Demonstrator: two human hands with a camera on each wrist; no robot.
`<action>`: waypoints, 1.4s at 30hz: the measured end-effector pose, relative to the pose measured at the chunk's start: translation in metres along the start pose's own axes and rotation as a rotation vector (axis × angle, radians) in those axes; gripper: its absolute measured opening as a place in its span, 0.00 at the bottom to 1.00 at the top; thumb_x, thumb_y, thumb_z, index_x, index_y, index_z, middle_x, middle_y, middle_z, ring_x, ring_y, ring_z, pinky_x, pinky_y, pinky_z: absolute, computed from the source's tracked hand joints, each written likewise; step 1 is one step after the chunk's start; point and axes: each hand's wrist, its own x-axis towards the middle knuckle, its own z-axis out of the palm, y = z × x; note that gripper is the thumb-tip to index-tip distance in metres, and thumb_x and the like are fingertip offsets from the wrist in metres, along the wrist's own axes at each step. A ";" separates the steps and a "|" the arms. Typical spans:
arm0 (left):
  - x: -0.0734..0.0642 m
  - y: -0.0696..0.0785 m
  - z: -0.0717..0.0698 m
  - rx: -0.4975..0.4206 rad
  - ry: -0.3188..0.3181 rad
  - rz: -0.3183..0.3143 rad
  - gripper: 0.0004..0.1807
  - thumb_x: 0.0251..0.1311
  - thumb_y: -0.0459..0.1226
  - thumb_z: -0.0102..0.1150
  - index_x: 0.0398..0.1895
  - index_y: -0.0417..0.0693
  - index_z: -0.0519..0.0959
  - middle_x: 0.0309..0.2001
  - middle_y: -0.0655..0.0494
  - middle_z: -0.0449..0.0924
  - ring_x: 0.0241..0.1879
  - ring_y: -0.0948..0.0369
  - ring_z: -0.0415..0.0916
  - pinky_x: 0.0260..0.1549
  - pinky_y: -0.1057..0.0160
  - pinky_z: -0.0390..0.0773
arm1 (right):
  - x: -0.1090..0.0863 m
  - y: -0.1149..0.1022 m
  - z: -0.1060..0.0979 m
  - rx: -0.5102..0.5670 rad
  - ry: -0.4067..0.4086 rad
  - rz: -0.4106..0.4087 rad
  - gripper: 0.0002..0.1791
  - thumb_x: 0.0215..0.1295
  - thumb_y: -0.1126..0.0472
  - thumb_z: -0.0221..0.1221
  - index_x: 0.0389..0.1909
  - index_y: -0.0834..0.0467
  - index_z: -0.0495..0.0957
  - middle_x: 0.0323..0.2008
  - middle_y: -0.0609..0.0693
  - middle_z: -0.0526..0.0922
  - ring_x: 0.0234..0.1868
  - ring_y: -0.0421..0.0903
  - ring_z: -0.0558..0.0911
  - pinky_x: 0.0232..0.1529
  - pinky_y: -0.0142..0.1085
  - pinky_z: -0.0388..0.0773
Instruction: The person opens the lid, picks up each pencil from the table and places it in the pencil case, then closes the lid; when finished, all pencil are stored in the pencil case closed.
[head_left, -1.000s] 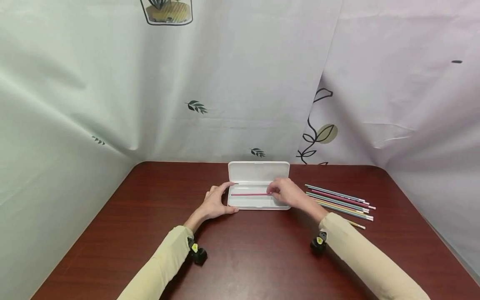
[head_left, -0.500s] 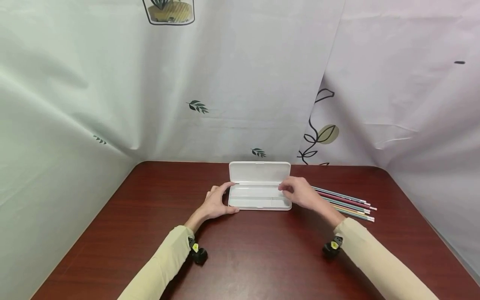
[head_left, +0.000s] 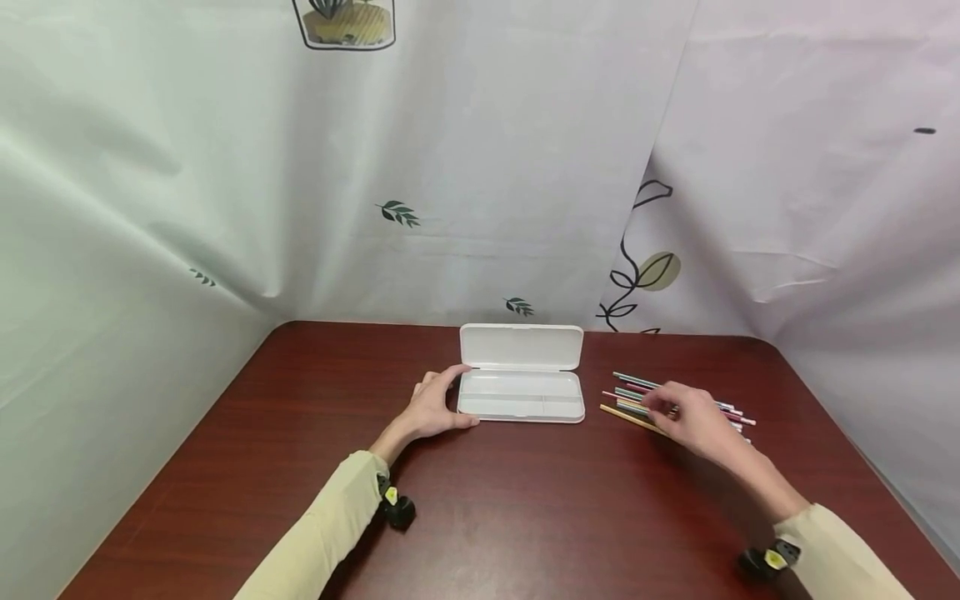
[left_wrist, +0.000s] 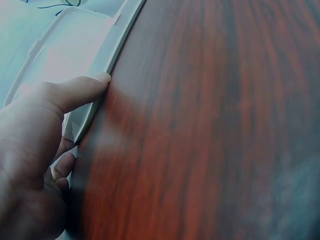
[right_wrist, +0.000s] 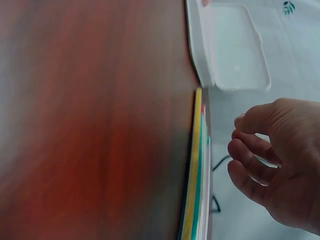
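Observation:
A white pencil case (head_left: 520, 395) stands open on the table, its lid (head_left: 521, 347) tilted up at the back. My left hand (head_left: 431, 407) grips its left end, thumb at the front edge and forefinger near the hinge. In the left wrist view the thumb rests on the edge of the case (left_wrist: 105, 70). My right hand (head_left: 693, 419) is over several coloured pencils (head_left: 633, 384). The right wrist view shows its fingers (right_wrist: 247, 177) loosely curled, with nothing visible between them. A yellow pencil (head_left: 633, 419) lies nearest the front. The hand hides part of the pile.
The dark red wooden table (head_left: 510, 500) has rounded back corners. White cloth (head_left: 517, 167) printed with leaves hangs behind it and at both sides.
My right hand has left the case and moved right to the pencils. The red pencil seen in the case a second ago no longer shows there. My left hand stays put.

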 end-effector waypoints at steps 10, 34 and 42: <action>0.000 -0.001 0.001 0.005 0.000 -0.004 0.48 0.43 0.46 0.79 0.71 0.51 0.68 0.52 0.47 0.76 0.56 0.50 0.64 0.55 0.46 0.59 | -0.040 0.009 -0.014 -0.122 0.009 0.079 0.15 0.44 0.74 0.73 0.33 0.56 0.84 0.32 0.43 0.80 0.31 0.43 0.79 0.30 0.41 0.72; 0.000 0.000 0.001 -0.007 -0.003 -0.012 0.48 0.44 0.46 0.79 0.72 0.52 0.67 0.53 0.46 0.75 0.56 0.51 0.63 0.55 0.45 0.59 | -0.056 0.017 -0.007 -0.123 0.007 0.082 0.17 0.43 0.75 0.73 0.33 0.55 0.83 0.32 0.41 0.78 0.28 0.38 0.75 0.28 0.37 0.73; 0.001 -0.001 0.001 0.000 -0.005 -0.012 0.48 0.44 0.46 0.79 0.72 0.52 0.67 0.53 0.47 0.76 0.56 0.51 0.63 0.55 0.46 0.59 | -0.054 0.016 -0.009 -0.102 -0.062 0.153 0.16 0.46 0.77 0.70 0.33 0.55 0.83 0.30 0.39 0.78 0.27 0.34 0.73 0.27 0.36 0.72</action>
